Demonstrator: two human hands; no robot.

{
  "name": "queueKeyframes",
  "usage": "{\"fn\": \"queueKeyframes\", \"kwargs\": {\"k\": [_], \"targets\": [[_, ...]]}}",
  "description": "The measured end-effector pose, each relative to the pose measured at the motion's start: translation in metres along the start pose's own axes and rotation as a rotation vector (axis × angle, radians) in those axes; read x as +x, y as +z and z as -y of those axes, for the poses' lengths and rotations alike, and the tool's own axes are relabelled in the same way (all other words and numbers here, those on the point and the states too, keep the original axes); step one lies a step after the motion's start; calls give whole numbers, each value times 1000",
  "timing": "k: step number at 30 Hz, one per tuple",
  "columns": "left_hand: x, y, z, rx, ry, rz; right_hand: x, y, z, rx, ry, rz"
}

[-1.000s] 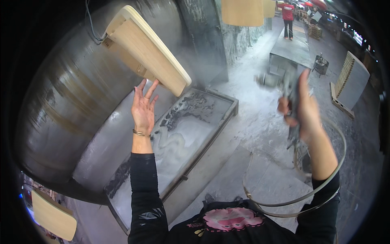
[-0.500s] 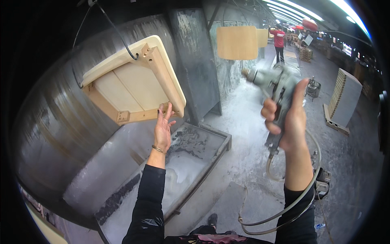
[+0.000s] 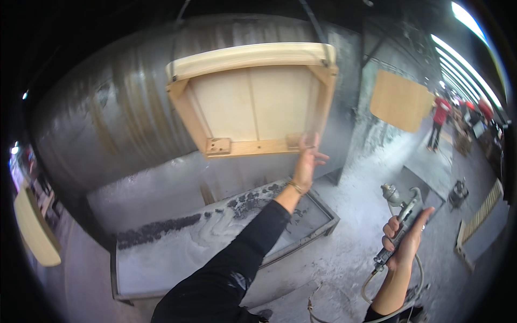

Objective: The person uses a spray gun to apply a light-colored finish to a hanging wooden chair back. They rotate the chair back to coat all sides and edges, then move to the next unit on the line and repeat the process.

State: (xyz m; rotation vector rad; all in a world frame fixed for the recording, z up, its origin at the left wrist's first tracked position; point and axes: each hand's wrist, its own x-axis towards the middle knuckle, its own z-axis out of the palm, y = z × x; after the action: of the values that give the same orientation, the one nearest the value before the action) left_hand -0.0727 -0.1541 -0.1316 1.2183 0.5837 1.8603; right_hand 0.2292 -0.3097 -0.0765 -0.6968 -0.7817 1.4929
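Note:
A pale wooden seat frame with a panel [image 3: 226, 102] hangs from two wires in front of me, its framed underside with corner blocks facing me. My left hand [image 3: 306, 164] is at its lower right corner, fingers stretched and spread; the fingertips overlap the lower rail and seem to touch it. Lower at the right, my right hand [image 3: 406, 242] is wrapped round the grip of a metal spray gun [image 3: 401, 223]. The nozzle end points up and to the left, away from the frame. A pale hose [image 3: 368, 288] runs down from the grip.
Below the frame stands a metal trough [image 3: 177, 269] coated with whitish residue, before a stained metal wall [image 3: 107, 118]. Another wooden panel [image 3: 401, 99] hangs at the right. A person in red [image 3: 441, 116] stands farther back. A stack [image 3: 484, 220] lies at far right; a curved board [image 3: 35, 226] at far left.
My view has swung left. The hanging frame has turned to face me more squarely, my left hand staying at its corner. My right hand has lowered with the spray gun.

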Motion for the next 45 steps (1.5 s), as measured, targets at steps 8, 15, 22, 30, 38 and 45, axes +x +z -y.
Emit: {"fn": "queueKeyframes", "kwargs": {"k": [8, 15, 22, 30, 38, 45], "targets": [[31, -5, 39, 542, 258, -75, 28, 140, -7, -388, 298, 409], [51, -1, 47, 327, 150, -164, 19, 70, -84, -127, -224, 579], [-2, -22, 21, 822, 153, 16, -4, 48, -193, 256, -605, 384], [-220, -149, -99, 844, -267, 58, 67, 56, 39, -316, -564, -392], [-265, -173, -238, 710, 328, -563, -56, 231, 225, -646, -500, 776], [-255, -160, -269, 631, 402, -645, -86, 343, 258, -1318, -756, 114]]}}
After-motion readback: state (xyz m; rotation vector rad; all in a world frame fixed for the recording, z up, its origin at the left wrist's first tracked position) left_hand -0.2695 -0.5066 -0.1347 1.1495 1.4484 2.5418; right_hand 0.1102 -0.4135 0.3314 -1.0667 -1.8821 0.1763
